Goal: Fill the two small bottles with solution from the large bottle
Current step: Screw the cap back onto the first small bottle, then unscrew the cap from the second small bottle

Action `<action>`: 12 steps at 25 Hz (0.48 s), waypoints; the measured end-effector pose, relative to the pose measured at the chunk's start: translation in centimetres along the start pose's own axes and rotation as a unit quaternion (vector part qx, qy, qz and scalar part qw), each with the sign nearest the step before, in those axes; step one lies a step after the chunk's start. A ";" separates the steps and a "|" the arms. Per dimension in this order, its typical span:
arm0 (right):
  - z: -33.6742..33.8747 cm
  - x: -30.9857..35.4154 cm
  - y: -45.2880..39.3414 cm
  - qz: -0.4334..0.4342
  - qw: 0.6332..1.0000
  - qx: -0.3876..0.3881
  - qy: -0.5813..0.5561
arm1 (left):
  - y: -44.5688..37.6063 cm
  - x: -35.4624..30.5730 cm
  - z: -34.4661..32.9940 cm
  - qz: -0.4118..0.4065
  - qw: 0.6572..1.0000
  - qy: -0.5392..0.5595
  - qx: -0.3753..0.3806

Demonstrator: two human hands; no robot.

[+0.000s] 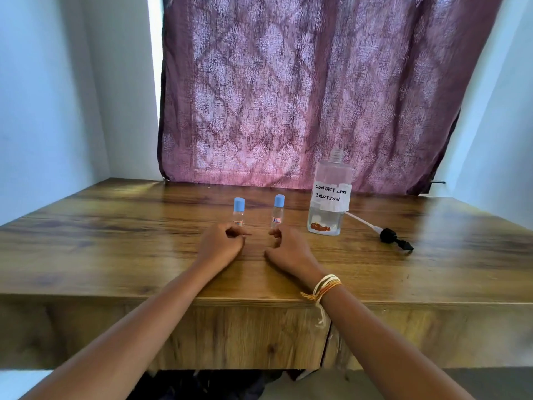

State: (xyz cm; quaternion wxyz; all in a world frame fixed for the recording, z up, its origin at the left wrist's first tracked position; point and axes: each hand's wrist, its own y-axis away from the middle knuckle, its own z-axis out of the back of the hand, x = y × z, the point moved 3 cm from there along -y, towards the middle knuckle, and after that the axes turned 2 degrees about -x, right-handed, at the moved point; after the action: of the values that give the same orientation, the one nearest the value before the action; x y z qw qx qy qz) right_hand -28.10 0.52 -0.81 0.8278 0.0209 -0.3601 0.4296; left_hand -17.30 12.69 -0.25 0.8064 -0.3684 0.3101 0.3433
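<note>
both capped vials [239, 212] [278, 211] are flanked by loosely curled, empty left hand [220, 243] and right hand [288, 247]; solution bottle [328, 197] stands uncapped, ready for pouring.

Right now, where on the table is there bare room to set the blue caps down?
Bare wood on the table left of the left hand, and the near strip right of the right hand. Crowded around the small bottles, large bottle and pump.

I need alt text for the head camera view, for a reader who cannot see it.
Two hands, left hand and right hand, rest on a wooden table, fingers curled at the bases of two small blue-capped bottles. To the right stands an open large bottle labelled contact lens solution, its pump lying beside it.
</note>
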 end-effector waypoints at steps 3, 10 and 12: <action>-0.7 1.3 -0.9 0.011 0.999 0.000 -0.039 | -1.1 1.4 1.0 0.054 0.996 0.017 -0.070; -1.6 3.9 -4.2 0.039 0.992 -0.053 -0.106 | -4.0 2.0 -0.4 0.021 0.999 0.011 0.021; -1.7 4.8 -5.1 0.060 0.986 -0.062 -0.144 | -4.5 2.0 -0.6 0.014 0.999 0.026 0.026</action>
State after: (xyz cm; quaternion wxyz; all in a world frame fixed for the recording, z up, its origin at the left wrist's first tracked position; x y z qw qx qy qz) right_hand -21.62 1.20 2.30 0.7395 0.0093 -0.5024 0.4481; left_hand -12.76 10.64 -0.36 0.8022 -0.3520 0.3451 0.3370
